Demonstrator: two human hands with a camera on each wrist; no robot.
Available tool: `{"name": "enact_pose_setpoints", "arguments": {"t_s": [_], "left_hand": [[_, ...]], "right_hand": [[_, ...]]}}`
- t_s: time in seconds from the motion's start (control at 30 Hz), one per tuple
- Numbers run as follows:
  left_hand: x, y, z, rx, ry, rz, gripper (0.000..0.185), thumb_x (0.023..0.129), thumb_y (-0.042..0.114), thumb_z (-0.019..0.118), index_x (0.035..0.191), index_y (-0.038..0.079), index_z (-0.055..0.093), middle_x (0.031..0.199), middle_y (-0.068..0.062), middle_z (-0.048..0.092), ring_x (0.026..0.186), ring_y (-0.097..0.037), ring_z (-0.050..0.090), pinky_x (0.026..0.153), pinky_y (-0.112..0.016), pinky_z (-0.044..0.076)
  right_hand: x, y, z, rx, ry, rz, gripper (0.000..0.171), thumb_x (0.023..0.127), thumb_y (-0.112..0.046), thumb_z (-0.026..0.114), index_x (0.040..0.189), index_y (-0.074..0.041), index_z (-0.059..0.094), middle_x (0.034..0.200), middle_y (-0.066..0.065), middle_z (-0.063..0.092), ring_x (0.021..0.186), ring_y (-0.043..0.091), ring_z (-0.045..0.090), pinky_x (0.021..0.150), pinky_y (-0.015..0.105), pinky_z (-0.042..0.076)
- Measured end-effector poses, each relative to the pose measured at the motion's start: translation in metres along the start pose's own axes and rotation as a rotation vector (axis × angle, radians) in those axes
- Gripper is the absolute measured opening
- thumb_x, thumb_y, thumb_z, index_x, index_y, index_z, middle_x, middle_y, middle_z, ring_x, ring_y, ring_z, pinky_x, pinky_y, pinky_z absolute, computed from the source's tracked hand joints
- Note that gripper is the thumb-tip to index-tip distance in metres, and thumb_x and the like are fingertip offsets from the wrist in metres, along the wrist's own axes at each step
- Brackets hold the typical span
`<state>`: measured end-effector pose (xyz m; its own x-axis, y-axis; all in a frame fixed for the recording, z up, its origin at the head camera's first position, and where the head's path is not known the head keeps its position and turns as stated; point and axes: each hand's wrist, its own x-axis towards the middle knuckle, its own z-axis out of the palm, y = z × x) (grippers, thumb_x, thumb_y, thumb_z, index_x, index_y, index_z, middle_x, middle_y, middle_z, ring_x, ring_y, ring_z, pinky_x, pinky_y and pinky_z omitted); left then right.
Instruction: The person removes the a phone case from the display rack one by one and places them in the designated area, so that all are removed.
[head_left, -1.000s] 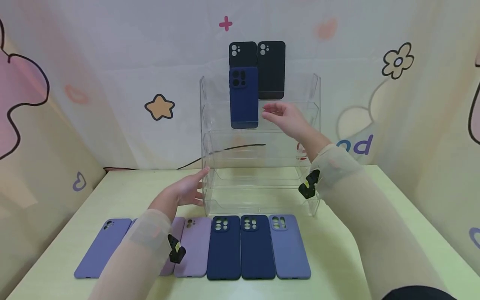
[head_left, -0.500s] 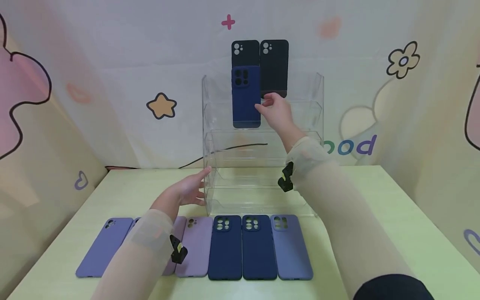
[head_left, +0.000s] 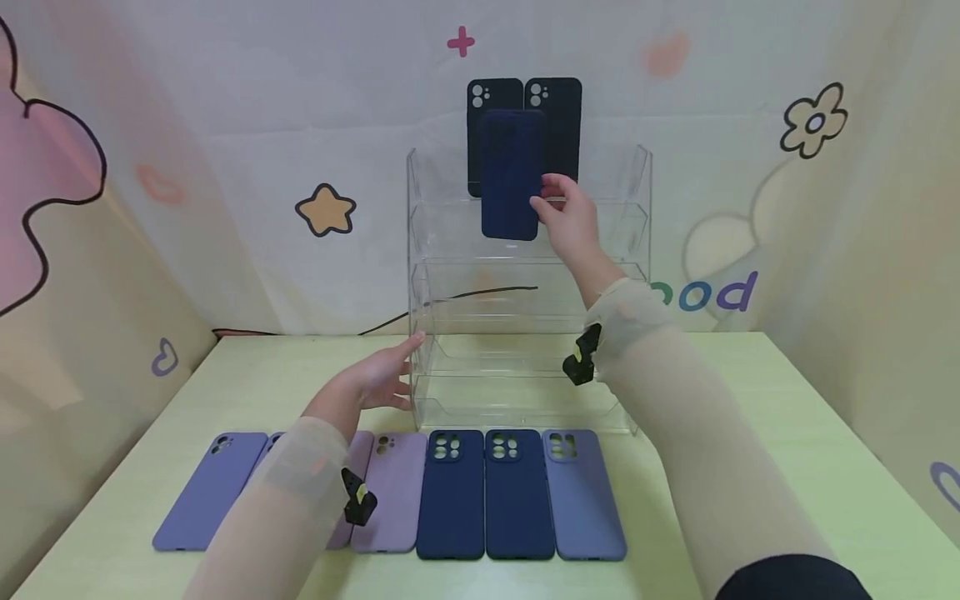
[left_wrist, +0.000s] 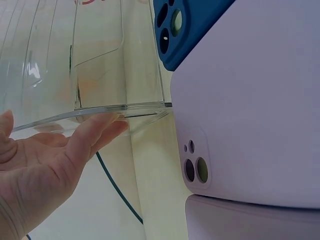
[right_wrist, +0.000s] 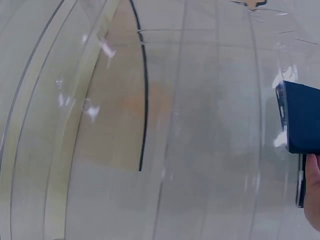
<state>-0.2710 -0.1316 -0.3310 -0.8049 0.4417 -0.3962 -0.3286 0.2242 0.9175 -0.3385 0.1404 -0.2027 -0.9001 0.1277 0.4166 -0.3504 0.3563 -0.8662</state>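
Observation:
In the head view my right hand (head_left: 572,218) pinches a dark blue phone case (head_left: 512,179) by its right edge. The case is raised in front of two black phone cases (head_left: 562,125), which stand on the top tier of a clear acrylic rack (head_left: 487,415). In the right wrist view only part of that hand (right_wrist: 313,192) shows beneath the dark blue case (right_wrist: 304,120). My left hand (head_left: 378,379) touches the left side panel of the rack low down. In the left wrist view its extended fingers (left_wrist: 97,132) lie against the clear panel.
A row of phone cases lies before the rack: two dark blue (head_left: 450,508), a periwinkle one (head_left: 585,508) at right, a lilac one (head_left: 390,508), and others partly behind the left sleeve. Another periwinkle case (head_left: 206,496) lies far left. A patterned curtain (head_left: 247,83) hangs behind.
My right hand reached left, took hold of the dark blue phone case on the second tier, and lifted it up and slightly right. My left hand stayed at the rack's side.

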Motion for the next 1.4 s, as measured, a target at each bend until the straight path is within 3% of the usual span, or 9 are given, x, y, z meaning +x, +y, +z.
{"name": "enact_pose_setpoints", "arguments": {"t_s": [0.13, 0.3, 0.47, 0.9, 1.3, 1.4], "left_hand": [[0.0, 0.001, 0.0, -0.006, 0.005, -0.001, 0.074, 0.097, 0.055, 0.027, 0.15, 0.014, -0.004, 0.152, -0.024, 0.002, 0.13, -0.051, 0.023, 0.1, -0.057, 0.031], [-0.001, 0.0, -0.003, -0.02, 0.007, -0.009, 0.075, 0.097, 0.056, 0.028, 0.15, 0.014, -0.006, 0.153, -0.024, 0.001, 0.131, -0.052, 0.02, 0.101, -0.058, 0.029], [-0.002, -0.001, -0.004, -0.027, -0.003, -0.011, 0.075, 0.098, 0.055, 0.027, 0.15, 0.013, -0.006, 0.152, -0.024, 0.001, 0.13, -0.052, 0.022, 0.1, -0.058, 0.03], [-0.001, 0.001, 0.0, -0.046, -0.039, 0.007, 0.073, 0.098, 0.054, 0.027, 0.15, 0.015, -0.006, 0.152, -0.024, 0.001, 0.131, -0.052, 0.021, 0.101, -0.058, 0.029], [0.001, -0.001, 0.002, -0.046, -0.037, 0.007, 0.072, 0.098, 0.053, 0.027, 0.15, 0.016, -0.008, 0.152, -0.025, 0.0, 0.13, -0.053, 0.019, 0.101, -0.059, 0.028], [-0.001, 0.0, 0.0, -0.039, -0.039, 0.007, 0.072, 0.098, 0.053, 0.026, 0.15, 0.017, -0.009, 0.152, -0.025, -0.002, 0.131, -0.053, 0.017, 0.101, -0.059, 0.027]], "right_hand": [[-0.007, -0.006, -0.013, 0.08, 0.014, -0.023, 0.036, 0.093, -0.008, 0.057, 0.128, -0.004, 0.051, 0.113, 0.01, 0.053, 0.1, 0.018, 0.055, 0.086, 0.026, 0.049], [-0.028, -0.001, -0.026, 0.103, -0.07, 0.009, 0.041, 0.093, -0.009, 0.057, 0.133, -0.003, 0.047, 0.118, 0.012, 0.051, 0.108, 0.02, 0.055, 0.088, 0.027, 0.048], [-0.057, 0.018, -0.037, 0.081, -0.141, 0.059, 0.042, 0.094, -0.011, 0.056, 0.133, -0.002, 0.045, 0.119, 0.014, 0.05, 0.111, 0.023, 0.054, 0.089, 0.03, 0.048], [-0.119, 0.053, -0.078, -0.014, -0.186, 0.153, 0.046, 0.094, -0.016, 0.057, 0.136, -0.001, 0.043, 0.122, 0.018, 0.05, 0.11, 0.027, 0.053, 0.083, 0.025, 0.049], [-0.172, 0.072, -0.112, -0.035, -0.237, 0.225, 0.048, 0.094, -0.021, 0.057, 0.135, 0.001, 0.043, 0.121, 0.021, 0.051, 0.099, 0.015, 0.057, 0.083, 0.026, 0.049], [-0.184, 0.075, -0.119, -0.053, -0.251, 0.253, 0.048, 0.095, -0.022, 0.056, 0.135, 0.001, 0.043, 0.122, 0.022, 0.051, 0.1, 0.018, 0.058, 0.084, 0.028, 0.049]]}}
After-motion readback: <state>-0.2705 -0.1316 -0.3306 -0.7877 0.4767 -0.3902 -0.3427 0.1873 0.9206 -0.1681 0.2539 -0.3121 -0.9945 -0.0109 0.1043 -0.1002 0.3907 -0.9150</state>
